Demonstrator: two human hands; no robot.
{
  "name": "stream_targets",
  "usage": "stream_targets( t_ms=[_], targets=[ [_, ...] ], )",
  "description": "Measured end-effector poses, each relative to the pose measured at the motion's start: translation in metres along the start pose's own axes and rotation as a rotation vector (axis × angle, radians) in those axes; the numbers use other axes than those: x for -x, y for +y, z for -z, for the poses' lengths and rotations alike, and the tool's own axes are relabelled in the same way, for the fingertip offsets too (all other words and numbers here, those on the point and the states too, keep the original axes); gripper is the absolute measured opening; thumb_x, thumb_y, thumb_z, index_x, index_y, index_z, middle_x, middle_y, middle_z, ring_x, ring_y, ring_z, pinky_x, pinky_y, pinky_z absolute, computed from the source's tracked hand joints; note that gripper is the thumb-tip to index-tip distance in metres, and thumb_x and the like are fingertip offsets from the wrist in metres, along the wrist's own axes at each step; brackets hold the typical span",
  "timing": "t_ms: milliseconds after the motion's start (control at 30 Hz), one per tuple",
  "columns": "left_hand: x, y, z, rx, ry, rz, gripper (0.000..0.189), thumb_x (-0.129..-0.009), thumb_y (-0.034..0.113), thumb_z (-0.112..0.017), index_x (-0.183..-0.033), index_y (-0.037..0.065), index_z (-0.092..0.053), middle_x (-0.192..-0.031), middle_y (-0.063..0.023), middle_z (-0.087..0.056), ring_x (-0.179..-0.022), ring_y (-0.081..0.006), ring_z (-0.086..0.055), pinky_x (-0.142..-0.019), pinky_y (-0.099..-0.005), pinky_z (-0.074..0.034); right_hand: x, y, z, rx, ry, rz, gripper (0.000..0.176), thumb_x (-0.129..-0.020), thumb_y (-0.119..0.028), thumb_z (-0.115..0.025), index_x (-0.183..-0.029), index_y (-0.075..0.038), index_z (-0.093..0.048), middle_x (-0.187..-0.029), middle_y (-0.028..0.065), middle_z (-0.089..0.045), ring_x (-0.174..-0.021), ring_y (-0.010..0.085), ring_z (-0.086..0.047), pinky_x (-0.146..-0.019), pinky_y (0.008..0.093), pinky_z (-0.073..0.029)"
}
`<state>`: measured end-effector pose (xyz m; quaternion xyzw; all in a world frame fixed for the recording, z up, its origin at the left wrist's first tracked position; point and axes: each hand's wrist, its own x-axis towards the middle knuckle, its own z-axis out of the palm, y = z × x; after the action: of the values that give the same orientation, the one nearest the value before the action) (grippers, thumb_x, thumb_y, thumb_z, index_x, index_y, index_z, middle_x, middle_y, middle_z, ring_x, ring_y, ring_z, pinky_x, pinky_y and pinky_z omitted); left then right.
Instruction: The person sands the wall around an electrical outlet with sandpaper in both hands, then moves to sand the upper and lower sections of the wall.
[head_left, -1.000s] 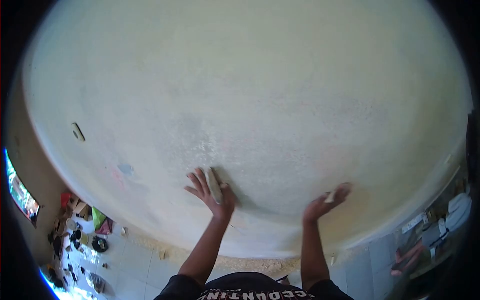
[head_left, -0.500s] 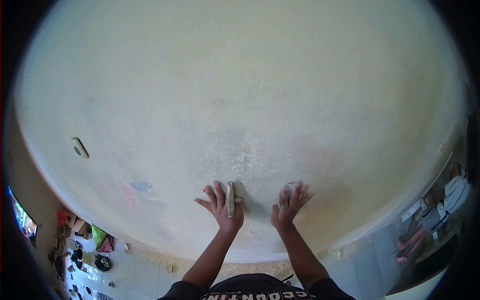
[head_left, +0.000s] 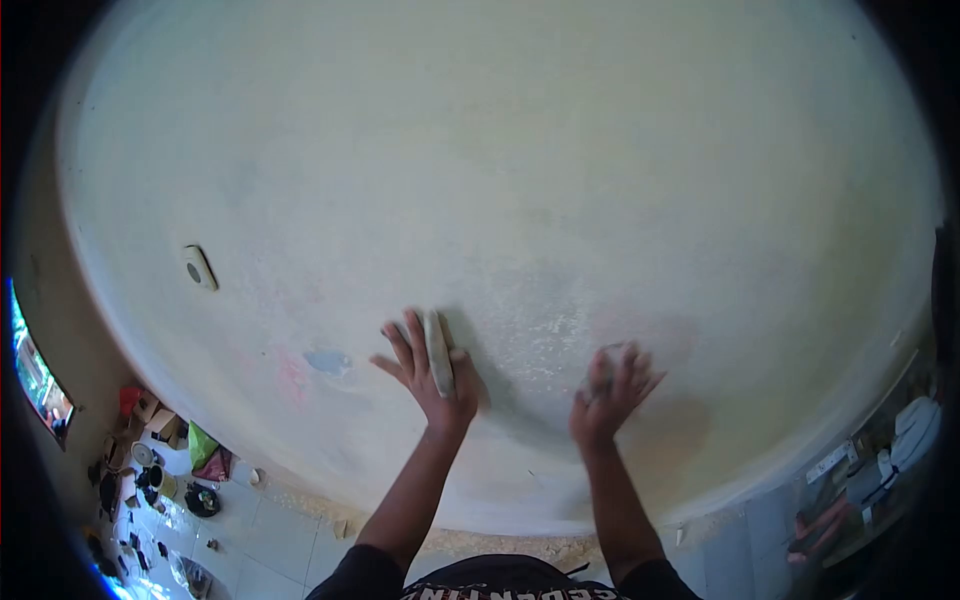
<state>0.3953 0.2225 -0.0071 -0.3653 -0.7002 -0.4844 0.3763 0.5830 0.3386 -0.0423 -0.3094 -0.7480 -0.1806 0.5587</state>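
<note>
A large pale wall fills most of the view, with patchy, scuffed paint in the middle. My left hand is at the wall, its outer fingers spread. Between its thumb and fingers is a long, pale grey flat piece, standing roughly upright. Further right, my right hand is against the wall below a whitish worn patch, blurred by motion. A greyish thing with a dark edge shows under its fingers; I cannot tell what it is.
A small switch-like fitting is on the wall at left, above a blue-grey patch. Boxes, bags and a bucket stand on the tiled floor at lower left, near a lit screen. At right lies a pale cloth.
My left hand has moved up and slightly left over the wall with the pale piece. My right hand has shifted right and a little up. The view has turned slightly.
</note>
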Motion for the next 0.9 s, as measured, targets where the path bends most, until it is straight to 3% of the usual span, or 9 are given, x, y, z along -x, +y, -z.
stream_targets(
  t_ms=[100,167,200,300,433,533,633,700,900],
  targets=[
    [-0.017,-0.002,0.008,0.048,0.025,0.036,0.056,-0.096,0.035,-0.036,-0.142,0.003,-0.028,-0.15,-0.0138,-0.022,-0.141,-0.0359,-0.003,-0.104,-0.0621,0.008,-0.036,0.009,0.013,-0.07,0.078,-0.15,0.055,-0.092,-0.044,-0.035,-0.135,-0.01,-0.044,-0.146,0.0213,-0.025,-0.137,0.0406,-0.017,-0.108,0.0608,-0.001],
    [0.019,-0.013,0.001,-0.045,-0.021,0.012,0.054,-0.096,0.033,-0.036,-0.142,0.004,-0.028,-0.151,-0.0131,-0.021,-0.141,-0.0357,-0.003,-0.105,-0.0619,0.008,-0.025,0.021,0.012,-0.128,0.148,-0.27,0.056,-0.094,-0.044,-0.032,-0.136,-0.009,-0.042,-0.148,0.0201,-0.023,-0.138,0.0403,-0.015,-0.108,0.059,0.001],
    [0.044,-0.021,-0.007,-0.085,-0.044,0.023,0.054,-0.096,0.033,-0.035,-0.141,0.004,-0.028,-0.151,-0.0129,-0.021,-0.141,-0.0355,-0.003,-0.105,-0.0618,0.008,-0.003,0.023,0.004,-0.097,0.149,-0.292,0.06,-0.094,-0.044,-0.035,-0.137,-0.003,-0.038,-0.148,0.0206,-0.022,-0.139,0.0395,-0.013,-0.108,0.0586,0.002],
    [0.047,-0.025,-0.014,-0.121,-0.036,0.056,0.056,-0.097,0.036,-0.031,-0.141,0.002,-0.027,-0.151,-0.0141,-0.018,-0.141,-0.0344,-0.003,-0.106,-0.06,0.008,0.05,0.004,-0.015,-0.017,0.046,-0.191,0.066,-0.093,-0.047,-0.035,-0.137,0.003,-0.034,-0.148,0.0209,-0.022,-0.14,0.0375,-0.012,-0.108,0.057,0.003],
    [-0.015,-0.007,0.006,0.054,0.069,0.177,0.061,-0.096,0.038,-0.028,-0.142,-0.001,-0.022,-0.151,-0.0171,-0.018,-0.141,-0.034,-0.002,-0.107,-0.0571,0.008,-0.022,0.006,0.011,-0.126,0.053,-0.043,0.065,-0.093,-0.049,-0.034,-0.136,-0.001,-0.036,-0.148,0.0202,-0.024,-0.139,0.0401,-0.011,-0.108,0.0578,0.001],
    [0.003,-0.023,0.0,-0.013,0.035,0.135,0.06,-0.096,0.037,-0.028,-0.143,0.0,-0.021,-0.151,-0.0166,-0.016,-0.141,-0.0338,-0.001,-0.107,-0.0568,0.008,-0.037,0.026,0.017,-0.072,0.107,-0.14,0.061,-0.095,-0.045,-0.033,-0.137,0.0,-0.035,-0.148,0.0195,-0.024,-0.138,0.0406,-0.013,-0.108,0.058,-0.001],
    [0.065,-0.029,-0.013,-0.081,-0.061,0.117,0.059,-0.096,0.036,-0.028,-0.143,0.0,-0.021,-0.152,-0.0162,-0.014,-0.142,-0.0335,-0.001,-0.107,-0.0567,0.008,0.012,0.018,0.006,-0.08,0.113,-0.163,0.057,-0.096,-0.043,-0.031,-0.138,-0.004,-0.035,-0.149,0.021,-0.021,-0.138,0.0423,-0.015,-0.108,0.059,-0.002],
    [0.05,-0.031,-0.012,-0.073,-0.035,0.077,0.061,-0.096,0.038,-0.028,-0.143,0.0,-0.021,-0.152,-0.0159,-0.014,-0.142,-0.0337,-0.001,-0.107,-0.0566,0.008,0.062,0.005,-0.013,-0.036,0.062,-0.087,0.055,-0.096,-0.041,-0.03,-0.138,-0.007,-0.036,-0.149,0.0214,-0.019,-0.138,0.0426,-0.015,-0.108,0.0594,-0.001],
    [-0.039,-0.043,0.023,-0.039,0.018,0.102,0.063,-0.096,0.042,-0.028,-0.143,0.0,-0.022,-0.152,-0.0158,-0.015,-0.141,-0.0343,-0.002,-0.108,-0.0564,0.008,-0.03,-0.02,0.008,-0.03,-0.006,-0.069,0.056,-0.096,-0.042,-0.029,-0.139,-0.007,-0.033,-0.149,0.022,-0.017,-0.137,0.0457,-0.013,-0.106,0.0622,0.0]
  ],
)
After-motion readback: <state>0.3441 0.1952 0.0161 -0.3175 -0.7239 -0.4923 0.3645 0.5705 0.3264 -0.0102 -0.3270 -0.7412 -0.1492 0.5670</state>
